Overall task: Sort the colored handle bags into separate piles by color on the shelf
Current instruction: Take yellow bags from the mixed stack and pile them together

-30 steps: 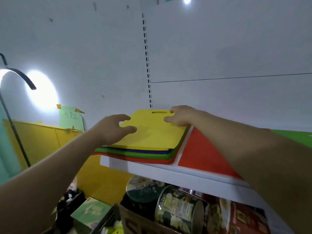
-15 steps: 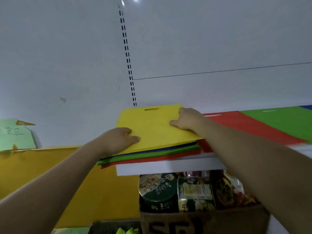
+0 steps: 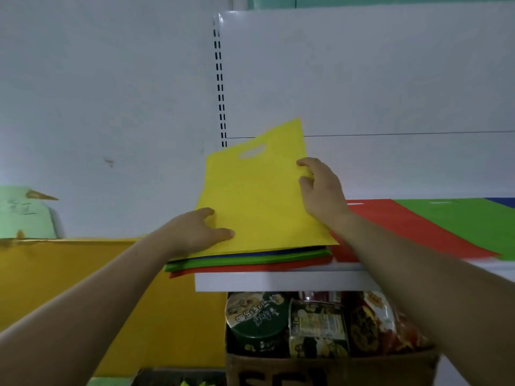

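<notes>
A yellow handle bag [image 3: 259, 199] tilts up off a mixed stack [image 3: 250, 261] of blue, green and red bags at the left end of the white shelf [image 3: 278, 281]. My right hand [image 3: 320, 188] grips the yellow bag's right edge, fingers curled over it. My left hand [image 3: 200, 232] holds its lower left corner, thumb on top. To the right lie a red bag [image 3: 412, 229], a green bag [image 3: 468, 221] and a sliver of a blue bag [image 3: 501, 201], spread flat on the shelf.
A cardboard box [image 3: 320, 369] with instant noodle cups and snack packs stands under the shelf. A yellow panel [image 3: 69, 274] and a green paper note [image 3: 25, 215] are at the left. The white back wall with a slotted upright [image 3: 219, 87] rises behind.
The yellow bag's far end has lifted off the stack and tilts upward. My right hand moved from its top surface to gripping its right edge. The camera came closer.
</notes>
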Motion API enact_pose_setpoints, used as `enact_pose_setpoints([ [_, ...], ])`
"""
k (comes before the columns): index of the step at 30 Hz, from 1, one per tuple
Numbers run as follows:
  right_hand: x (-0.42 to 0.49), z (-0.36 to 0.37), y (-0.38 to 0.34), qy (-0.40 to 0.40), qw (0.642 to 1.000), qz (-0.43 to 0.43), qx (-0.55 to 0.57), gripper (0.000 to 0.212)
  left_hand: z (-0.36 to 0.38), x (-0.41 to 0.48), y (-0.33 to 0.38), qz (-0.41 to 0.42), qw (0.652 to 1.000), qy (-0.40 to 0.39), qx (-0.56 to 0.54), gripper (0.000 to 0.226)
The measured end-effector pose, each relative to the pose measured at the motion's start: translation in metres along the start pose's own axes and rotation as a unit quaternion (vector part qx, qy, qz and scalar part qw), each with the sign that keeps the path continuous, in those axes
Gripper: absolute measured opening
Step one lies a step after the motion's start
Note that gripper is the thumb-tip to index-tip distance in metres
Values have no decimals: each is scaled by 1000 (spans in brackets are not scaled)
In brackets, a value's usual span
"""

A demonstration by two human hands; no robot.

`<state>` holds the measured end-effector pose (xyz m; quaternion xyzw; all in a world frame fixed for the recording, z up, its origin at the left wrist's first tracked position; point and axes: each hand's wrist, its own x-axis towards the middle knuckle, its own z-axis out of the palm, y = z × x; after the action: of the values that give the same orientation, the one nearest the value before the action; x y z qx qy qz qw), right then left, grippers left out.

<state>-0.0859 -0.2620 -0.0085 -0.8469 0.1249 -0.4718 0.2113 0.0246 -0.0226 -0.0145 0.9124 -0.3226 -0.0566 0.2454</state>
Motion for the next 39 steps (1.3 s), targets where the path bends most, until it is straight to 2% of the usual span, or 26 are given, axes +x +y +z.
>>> enact_pose_setpoints([
  [4,-5,-28,-27,80,994,15,78,33,-8,-5,3,19,990,76,-119,75],
  [7,-13,-50,-42,122,987,37,94,32,-13,-13,4,66,951,155,-258,55],
  [9,-22,-63,-51,155,983,45,90,32,-16,-22,5,100,925,166,-327,48],
  [13,-48,-86,-68,199,976,43,81,32,-17,-45,9,174,901,143,-372,50],
  [17,-87,-110,-81,220,970,64,77,36,-5,-61,14,227,894,100,-373,52],
  [20,-120,-130,-82,188,974,105,63,43,14,-70,24,259,895,84,-354,54],
  [26,-178,-182,-82,244,956,164,0,42,55,-92,51,289,871,-8,-396,55],
  [33,-236,-256,-73,314,929,191,-48,42,104,-126,114,326,836,-86,-433,53],
  [39,-292,-346,-50,365,895,224,-123,45,158,-172,198,362,816,-133,-430,58],
])
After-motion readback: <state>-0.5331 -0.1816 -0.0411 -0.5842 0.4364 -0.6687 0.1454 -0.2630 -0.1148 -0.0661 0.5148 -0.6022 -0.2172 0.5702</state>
